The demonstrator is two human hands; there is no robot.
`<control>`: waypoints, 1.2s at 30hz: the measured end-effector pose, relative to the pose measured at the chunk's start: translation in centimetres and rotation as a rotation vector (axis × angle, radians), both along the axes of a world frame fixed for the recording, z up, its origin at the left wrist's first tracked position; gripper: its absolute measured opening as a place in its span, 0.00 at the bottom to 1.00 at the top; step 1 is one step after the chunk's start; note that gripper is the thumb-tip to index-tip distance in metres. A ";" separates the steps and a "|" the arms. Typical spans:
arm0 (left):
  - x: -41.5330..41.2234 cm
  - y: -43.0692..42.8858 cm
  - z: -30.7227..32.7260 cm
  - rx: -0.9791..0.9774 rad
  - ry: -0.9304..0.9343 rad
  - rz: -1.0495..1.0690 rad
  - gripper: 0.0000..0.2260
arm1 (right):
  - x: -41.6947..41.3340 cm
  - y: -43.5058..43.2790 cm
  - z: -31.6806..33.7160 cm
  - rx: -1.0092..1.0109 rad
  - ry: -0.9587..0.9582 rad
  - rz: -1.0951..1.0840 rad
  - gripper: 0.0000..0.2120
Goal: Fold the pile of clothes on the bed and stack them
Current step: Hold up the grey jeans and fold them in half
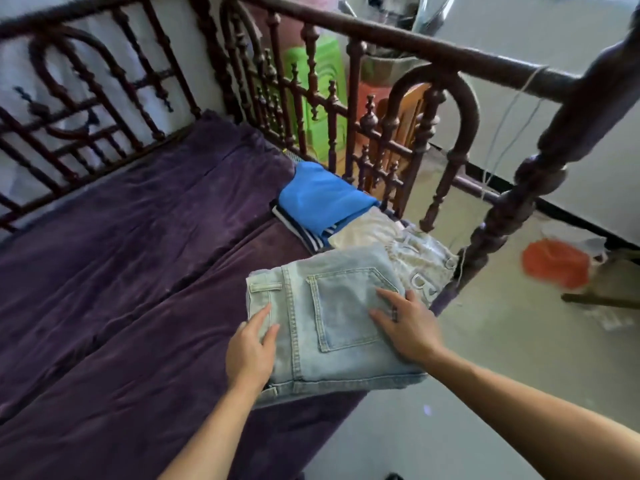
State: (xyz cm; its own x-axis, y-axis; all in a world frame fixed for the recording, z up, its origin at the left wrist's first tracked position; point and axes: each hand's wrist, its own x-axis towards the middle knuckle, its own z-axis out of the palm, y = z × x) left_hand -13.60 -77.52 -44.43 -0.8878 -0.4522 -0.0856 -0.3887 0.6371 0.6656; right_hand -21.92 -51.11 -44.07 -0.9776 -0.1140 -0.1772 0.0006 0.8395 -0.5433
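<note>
Bed (121, 271), one folded jeans (332, 327) — left hand (251, 351), right hand (405, 327) (two, flat) atop

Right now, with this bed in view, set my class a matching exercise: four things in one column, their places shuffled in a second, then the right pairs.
Things:
1. folded jeans
2. blue garment
3. orange object
4. green stool

Places:
A. behind the bed rail
B. under the left hand and right hand
C. on the floor
D. on top of a striped garment

Pairs: 1-B, 2-D, 3-C, 4-A
</note>
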 end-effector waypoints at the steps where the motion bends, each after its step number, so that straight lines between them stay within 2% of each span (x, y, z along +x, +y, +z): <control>1: -2.1 0.9 0.8 -0.020 0.008 -0.033 0.18 | -1.1 1.3 0.7 -0.013 0.008 -0.035 0.24; 10: -23.0 5.5 2.4 -0.229 -0.053 -0.429 0.19 | -9.5 7.3 1.2 -0.105 -0.008 -0.330 0.26; 14: -31.6 6.3 0.1 -0.320 -0.090 -0.573 0.19 | -12.5 6.7 -1.3 -0.133 -0.043 -0.443 0.27; 17: -37.1 7.3 -3.1 -0.325 -0.148 -0.650 0.21 | -14.1 6.2 -4.0 -0.141 -0.173 -0.463 0.28; 19: -39.8 8.0 -5.5 -0.353 -0.231 -0.716 0.24 | -14.6 6.2 -5.5 -0.031 -0.282 -0.389 0.26; 21: -41.4 8.8 -7.6 -0.443 -0.209 -0.731 0.27 | -15.2 6.7 -5.9 0.170 -0.277 -0.318 0.22; 23: -41.8 9.8 -9.4 -0.504 -0.020 -0.729 0.26 | -16.2 7.4 -6.4 0.315 -0.068 -0.256 0.23; 25: -41.6 11.0 -11.5 -0.518 0.129 -0.791 0.25 | -17.8 7.2 -7.5 0.396 0.121 -0.149 0.29; 27: -42.0 11.6 -14.1 -0.549 0.029 -0.851 0.27 | -19.7 6.4 -9.2 0.430 0.138 -0.024 0.34; 29: -42.6 11.5 -16.7 -0.554 -0.104 -0.841 0.30 | -21.0 5.8 -11.5 0.483 0.024 0.067 0.38; 32: -43.1 11.9 -19.4 -0.572 -0.119 -0.822 0.30 | -21.8 6.7 -15.3 0.581 -0.089 0.121 0.40; 36: -43.4 12.7 -20.4 -0.612 -0.139 -0.818 0.30 | -22.4 7.5 -18.1 0.595 -0.077 0.123 0.39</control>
